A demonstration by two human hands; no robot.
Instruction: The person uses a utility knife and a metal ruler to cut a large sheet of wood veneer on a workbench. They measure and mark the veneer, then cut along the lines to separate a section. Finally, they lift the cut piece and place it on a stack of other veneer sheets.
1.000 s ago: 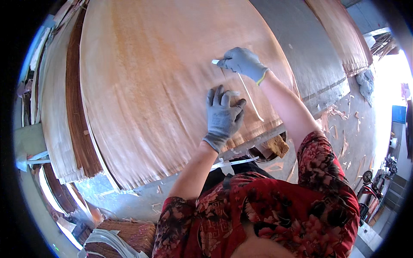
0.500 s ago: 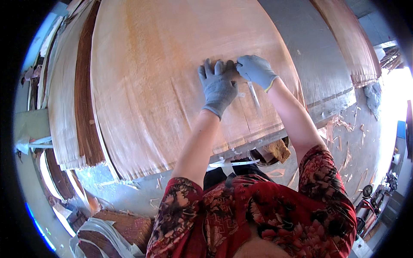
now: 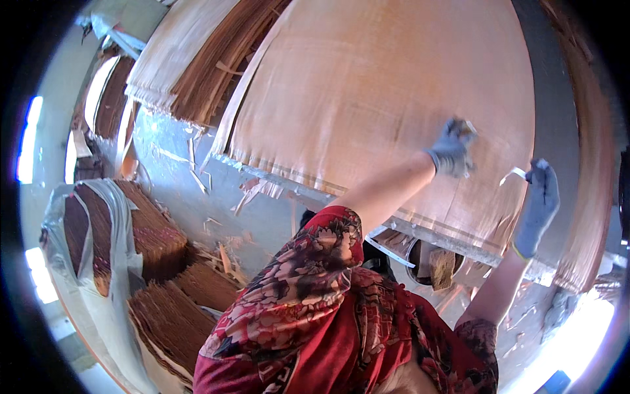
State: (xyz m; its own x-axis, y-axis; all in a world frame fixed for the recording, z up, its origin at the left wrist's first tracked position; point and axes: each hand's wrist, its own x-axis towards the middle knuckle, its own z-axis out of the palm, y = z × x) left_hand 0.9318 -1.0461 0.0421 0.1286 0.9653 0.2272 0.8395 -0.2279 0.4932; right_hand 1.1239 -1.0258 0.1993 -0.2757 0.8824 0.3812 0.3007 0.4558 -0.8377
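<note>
A broad sheet of pale wood veneer [image 3: 380, 85] lies on the stack in front of me. Over its right half, my gloved left hand [image 3: 451, 150] is closed, its fingers curled and smeared by motion. Something small shows at those fingertips, too blurred to name. Beyond the sheet's right edge is my gloved right hand [image 3: 542, 207], its fingers pinched together on a short white strip [image 3: 514, 175]. The strip sticks out leftward over the veneer's edge.
Brown veneer stacks [image 3: 220, 62] stand left of the sheet, and another stack [image 3: 587, 217] is at the right. A plastic-draped veneer bundle [image 3: 154, 230] sits lower left. Near my waist are a white band [image 3: 390, 248] and a round container [image 3: 420, 262] with a yellow-brown block [image 3: 443, 268].
My hands, together on the veneer before, have moved apart. The right one has swung out past the sheet's right edge with the strip; the left has gone from spread to curled. The view has turned.
</note>
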